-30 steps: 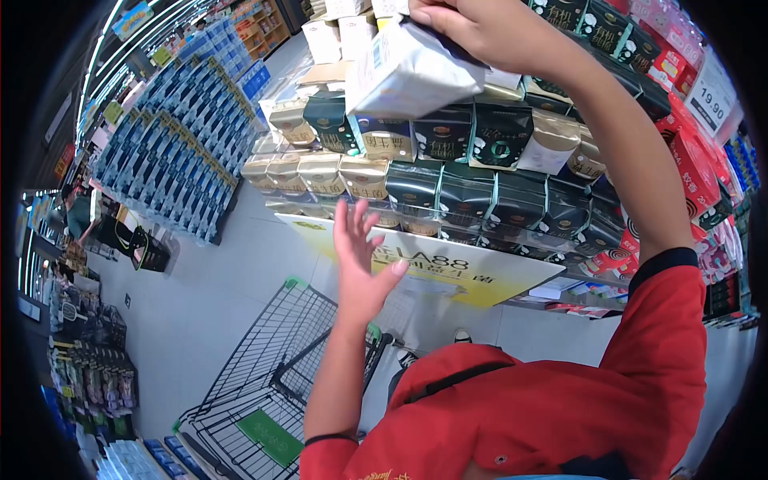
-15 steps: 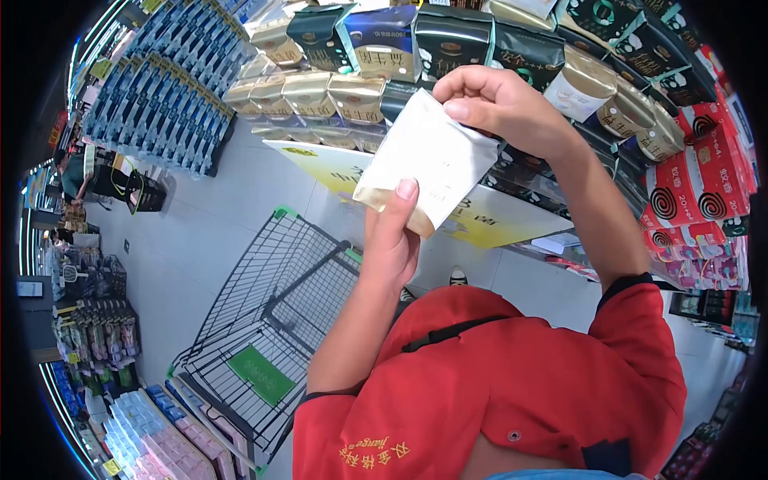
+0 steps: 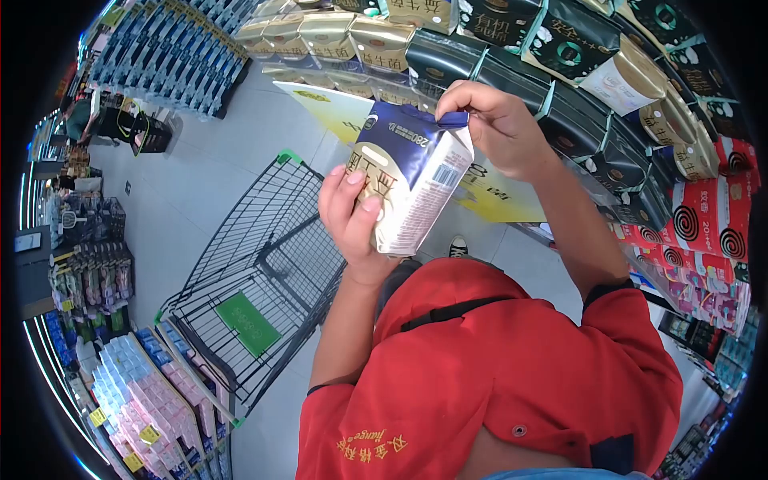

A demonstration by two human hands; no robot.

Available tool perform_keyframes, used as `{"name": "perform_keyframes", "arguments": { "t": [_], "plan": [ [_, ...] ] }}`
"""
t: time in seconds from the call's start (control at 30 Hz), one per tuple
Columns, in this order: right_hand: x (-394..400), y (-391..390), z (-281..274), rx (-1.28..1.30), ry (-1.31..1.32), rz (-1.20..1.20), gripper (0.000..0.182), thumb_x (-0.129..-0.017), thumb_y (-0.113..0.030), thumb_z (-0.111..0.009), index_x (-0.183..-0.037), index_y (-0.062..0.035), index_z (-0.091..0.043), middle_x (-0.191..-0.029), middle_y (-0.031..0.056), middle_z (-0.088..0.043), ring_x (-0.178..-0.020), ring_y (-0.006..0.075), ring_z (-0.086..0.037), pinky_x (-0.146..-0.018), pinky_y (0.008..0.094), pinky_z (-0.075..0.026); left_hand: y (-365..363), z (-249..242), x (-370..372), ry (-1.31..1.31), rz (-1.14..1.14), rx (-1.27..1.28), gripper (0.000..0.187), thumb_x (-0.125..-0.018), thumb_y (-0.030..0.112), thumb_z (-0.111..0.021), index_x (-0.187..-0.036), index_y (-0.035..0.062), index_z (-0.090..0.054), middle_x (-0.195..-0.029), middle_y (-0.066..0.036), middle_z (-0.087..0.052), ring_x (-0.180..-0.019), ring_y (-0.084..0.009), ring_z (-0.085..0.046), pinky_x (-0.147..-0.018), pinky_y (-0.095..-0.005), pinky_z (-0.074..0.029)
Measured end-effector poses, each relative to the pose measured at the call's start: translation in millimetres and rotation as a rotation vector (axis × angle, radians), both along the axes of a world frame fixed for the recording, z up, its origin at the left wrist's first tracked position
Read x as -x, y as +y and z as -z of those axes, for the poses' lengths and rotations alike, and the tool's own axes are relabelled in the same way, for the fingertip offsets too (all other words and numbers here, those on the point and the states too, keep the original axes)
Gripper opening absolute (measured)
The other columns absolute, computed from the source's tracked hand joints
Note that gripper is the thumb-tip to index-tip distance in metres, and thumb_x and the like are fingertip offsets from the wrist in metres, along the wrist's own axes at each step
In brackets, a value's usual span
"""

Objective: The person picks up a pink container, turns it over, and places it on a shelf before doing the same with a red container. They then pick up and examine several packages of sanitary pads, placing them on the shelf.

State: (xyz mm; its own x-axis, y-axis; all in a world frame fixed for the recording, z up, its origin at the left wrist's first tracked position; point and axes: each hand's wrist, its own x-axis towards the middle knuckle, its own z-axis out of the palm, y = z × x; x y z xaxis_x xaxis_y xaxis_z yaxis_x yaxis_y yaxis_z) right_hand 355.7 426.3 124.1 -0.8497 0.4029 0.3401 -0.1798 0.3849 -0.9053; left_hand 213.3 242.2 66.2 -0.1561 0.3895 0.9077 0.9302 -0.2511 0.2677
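Note:
A purple-and-gold sanitary pad pack [image 3: 406, 157] is tilted in front of my chest, its printed front and barcoded side showing. My left hand [image 3: 350, 214] is closed around its lower left part, with the thumb and fingers over the front. At the upper right, my right hand [image 3: 502, 132] pinches the pack's folded top edge. Beyond it, a display of similar packs [image 3: 386, 44] in gold and dark green stands in rows.
A wire shopping cart [image 3: 232, 232] with green corners stands to the left. A yellow-and-white sign board [image 3: 500, 200] runs along the display's front. Red mosquito-coil packs [image 3: 708, 220] sit at the right. Pink and blue boxes [image 3: 152, 392] are stacked at lower left.
The pack has turned from its pale side to its purple-and-gold front. My left hand has shifted left onto the front, and my right hand is lower on the top edge. The view has shifted.

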Motion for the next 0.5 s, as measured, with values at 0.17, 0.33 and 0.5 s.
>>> {"name": "perform_keyframes", "arguments": {
  "t": [0.17, 0.33, 0.5],
  "plan": [
    [12, -12, 30, 0.231, 0.09, -0.028, 0.019, -0.09, -0.003, -0.05, -0.106, -0.0002, -0.06, -0.088, -0.0024, -0.057, -0.071, 0.0025, -0.047, -0.062, 0.0191, -0.039, -15, 12, 0, 0.126, -0.108, -0.024, 0.044, -0.083, 0.028, -0.072, -0.121, 0.026, -0.05, -0.13, -0.007, -0.048, -0.123, -0.0357, -0.043, -0.099, -0.0467, -0.04],
    [18, -23, 26, 0.556, -0.03, -0.001, 0.024, -0.097, -0.023, -0.052, -0.099, -0.0011, -0.06, -0.093, 0.0017, -0.061, -0.084, 0.0061, -0.055, -0.073, 0.0204, -0.042, -28, 24, 0, 0.219, -0.17, 0.012, 0.045, -0.081, 0.028, -0.074, -0.12, 0.0305, -0.052, -0.131, -0.002, -0.048, -0.126, -0.0336, -0.039, -0.099, -0.0438, -0.04],
    [17, -26, 26, 0.61, -0.103, -0.097, 0.031, -0.096, -0.037, -0.054, -0.091, -0.0066, -0.06, -0.078, -0.0044, -0.058, -0.07, 0.0012, -0.05, -0.061, 0.0173, -0.039, -38, 31, 2, 0.206, -0.178, 0.07, 0.041, -0.082, 0.028, -0.072, -0.119, 0.0311, -0.053, -0.13, -0.002, -0.049, -0.126, -0.0325, -0.039, -0.099, -0.0445, -0.04]
  ]
}}
